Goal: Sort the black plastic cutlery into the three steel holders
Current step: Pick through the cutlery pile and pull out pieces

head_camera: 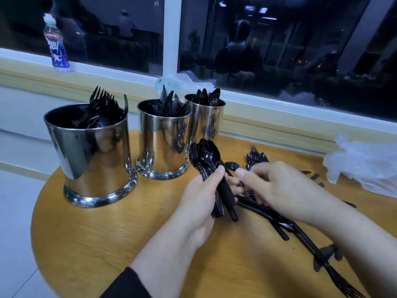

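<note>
Round yellow wooden bench (90, 239) below dark window: mid-sort, left hand (200, 196) clasping bunch of black plastic spoons (207, 157), right hand (285, 190) pinching into loose black cutlery pile (279, 220); next, likely dropping spoons into far right steel holder (205, 123).

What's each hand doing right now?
Left hand: grips a bundle of spoons.
Right hand: fingers curled down over the loose cutlery pile; grasp cannot be told.

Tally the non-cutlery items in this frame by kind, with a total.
Steel holders: 3
Water bottle: 1
Round wooden table: 1
Clear plastic bags: 2
Total: 7
</note>
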